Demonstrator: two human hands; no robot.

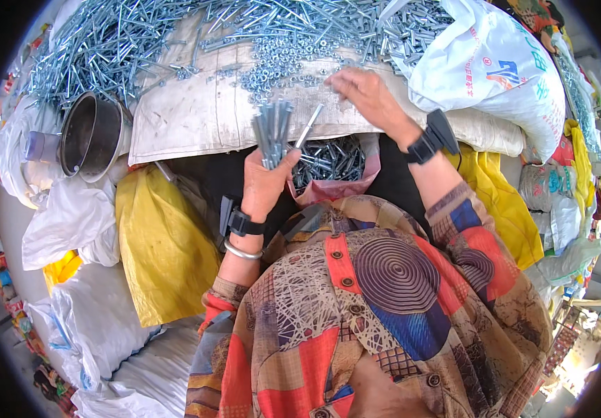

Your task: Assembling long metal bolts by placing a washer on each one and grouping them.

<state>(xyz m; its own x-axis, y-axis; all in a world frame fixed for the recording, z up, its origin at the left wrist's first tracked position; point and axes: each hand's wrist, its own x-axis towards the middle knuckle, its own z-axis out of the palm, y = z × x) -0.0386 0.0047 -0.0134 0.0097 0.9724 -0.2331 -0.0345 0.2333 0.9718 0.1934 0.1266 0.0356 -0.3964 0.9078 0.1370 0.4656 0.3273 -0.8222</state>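
Observation:
My left hand (269, 180) is closed round a bundle of metal bolts (272, 131), their ends pointing up and away from me. One longer, thinner bolt (309, 127) slants out beside the bundle, near the thumb. My right hand (369, 96) is over the front edge of the white sheet, its fingers pressed together by the loose nuts (272, 73). Whatever may be between those fingertips is too blurred to make out. Just below both hands, between my legs, is an open pinkish bag (328, 191) filled with dark metal bolts (332, 161).
Long bolts (116, 52) lie heaped at the far left, short metal sleeves (401, 35) at the far right. A white printed bag (485, 76) stands to the right. At left are a dark metal pot (91, 136) and a yellow sack (164, 244); another yellow sack (503, 205) lies right.

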